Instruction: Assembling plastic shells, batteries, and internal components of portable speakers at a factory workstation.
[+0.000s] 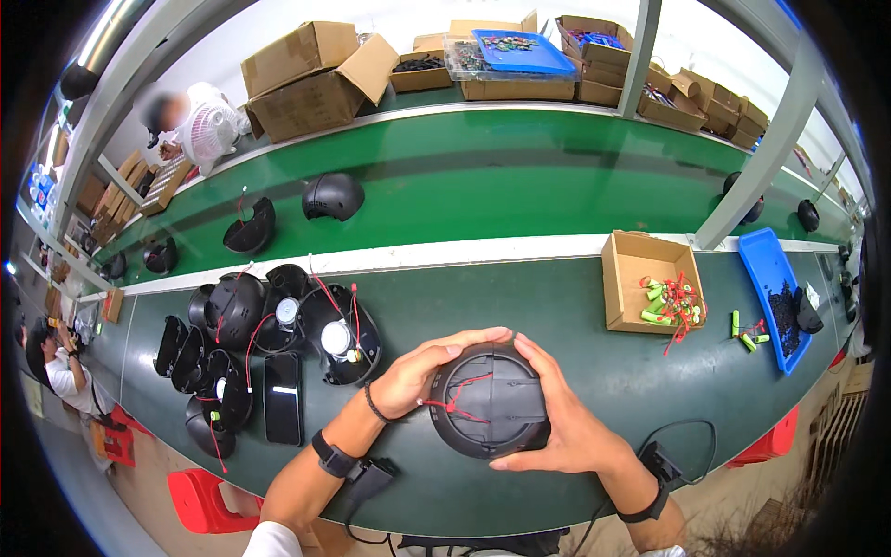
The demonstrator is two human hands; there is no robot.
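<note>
- On the green bench (pixel 520 290), near and central, the left hand (pixel 408 379) and right hand (pixel 573 429) clasp a round black housing (pixel 515 401) between them.
- It looks whole from above, but red wires (pixel 453 407) lie loose across it, so wiring seems unfinished.
- Left, open black half-shells (pixel 237 302) appear still undone; a phone (pixel 283 404) lies near them.
- Right, a box (pixel 624 278) holds green cells (pixel 656 304); a black cable (pixel 715 441) by the right wrist could snag.
</note>
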